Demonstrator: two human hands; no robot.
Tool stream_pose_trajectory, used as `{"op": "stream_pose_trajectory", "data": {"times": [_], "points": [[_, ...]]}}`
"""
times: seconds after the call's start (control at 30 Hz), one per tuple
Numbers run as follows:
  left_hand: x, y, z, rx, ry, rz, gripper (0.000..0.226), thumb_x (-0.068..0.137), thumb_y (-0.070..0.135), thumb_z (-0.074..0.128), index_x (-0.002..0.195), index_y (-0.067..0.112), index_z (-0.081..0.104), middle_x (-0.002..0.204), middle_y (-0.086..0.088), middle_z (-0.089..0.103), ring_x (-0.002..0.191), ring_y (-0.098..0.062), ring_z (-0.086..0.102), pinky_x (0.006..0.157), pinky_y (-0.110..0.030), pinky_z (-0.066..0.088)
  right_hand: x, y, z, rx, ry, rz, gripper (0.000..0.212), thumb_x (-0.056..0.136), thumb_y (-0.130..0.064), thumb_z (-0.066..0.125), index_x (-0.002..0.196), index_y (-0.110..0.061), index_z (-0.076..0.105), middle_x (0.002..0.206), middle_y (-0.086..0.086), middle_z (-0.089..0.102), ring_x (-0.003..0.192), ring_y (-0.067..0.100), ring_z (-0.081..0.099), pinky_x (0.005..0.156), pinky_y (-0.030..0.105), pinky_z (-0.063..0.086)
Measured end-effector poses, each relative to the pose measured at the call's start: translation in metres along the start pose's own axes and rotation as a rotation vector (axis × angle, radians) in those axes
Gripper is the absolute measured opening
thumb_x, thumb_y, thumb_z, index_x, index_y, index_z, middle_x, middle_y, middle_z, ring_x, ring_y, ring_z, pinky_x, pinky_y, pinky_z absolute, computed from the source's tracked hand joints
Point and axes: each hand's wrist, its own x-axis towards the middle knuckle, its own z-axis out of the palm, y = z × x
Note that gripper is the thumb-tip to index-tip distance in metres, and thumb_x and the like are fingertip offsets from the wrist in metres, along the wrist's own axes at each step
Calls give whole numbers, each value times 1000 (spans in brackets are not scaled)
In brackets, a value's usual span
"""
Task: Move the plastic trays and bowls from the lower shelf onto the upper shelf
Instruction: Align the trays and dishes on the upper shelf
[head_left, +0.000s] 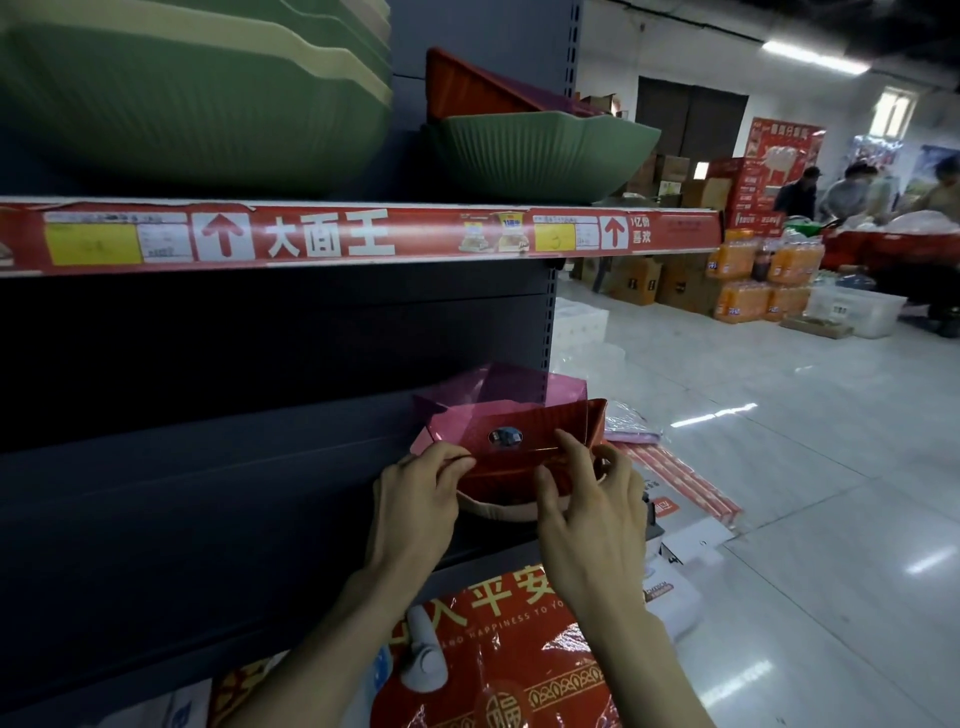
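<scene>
I hold a red tray (524, 447) in both hands. It is shiny plastic with thin lines along its side and sharp, folded-looking corners. A small dark round spot sits in the middle of its near side. A pink see-through tray (467, 395) of the same shape sits tucked with it and sticks up behind it. I can see the dark shelf wall through the pink one.

My left hand (415, 499) pinches the near edge of the red tray on the left. My right hand (592, 499) pinches the same edge on the right, with one finger lying along the top. The trays are down low, just over the lower shelf (488, 543), at its right end. Under them I see the pale rim of a bowl (498, 512).

Above is the upper shelf (363, 239), with a red strip and white words on its front. On it sits a green bowl (540, 156) with ribbed sides. Behind it leans another red tray (467, 88). To the left is a big stack of green and pale yellow bowls (182, 104).

Below my arms lies a red bag (498, 649) with gold words. Off to the right is a shiny white floor (779, 467), with boxes and packs of orange drinks (763, 280). Some people (831, 192) stand far back.
</scene>
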Motion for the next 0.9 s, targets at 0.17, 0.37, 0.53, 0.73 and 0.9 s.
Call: {"op": "stream_pose_trajectory", "data": {"times": [0.17,0.37,0.53,0.73,0.9], "points": [[-14,3,-27,7,61,72,11,100,28,71,108,27,79,93,4,73,80,-5,71,69,-24,60,-8,-11,-9,33,20,-34,53,105,-57,45,156,-45,36,163,1,34,155,26,15,122,54,24],[-32,0,-59,-49,108,137,13,99,20,71,109,23,78,96,7,73,82,-1,72,72,-17,59,-18,-19,-16,165,23,-127,47,104,-56,53,146,-35,48,155,-3,49,152,23,28,119,52,31],[-38,-1,-76,-85,141,197,17,100,17,70,116,20,76,101,8,76,93,2,73,76,-15,58,-22,-33,-16,428,8,-154,15,100,-41,67,107,-37,54,112,-13,67,90,2,69,72,20,55],[-40,-11,-86,-97,-67,-66,26,100,59,57,125,57,56,106,24,73,113,-14,67,94,-41,58,-25,-45,-8,491,59,-148,17,94,-24,77,100,-28,61,104,-18,64,91,-11,63,69,7,50],[-39,-11,-91,-209,33,-68,27,96,45,69,123,45,66,107,20,75,104,2,71,86,-22,60,-26,-49,-1,536,58,-176,14,94,-34,73,105,-31,65,113,-17,65,104,0,63,78,12,53]]}}
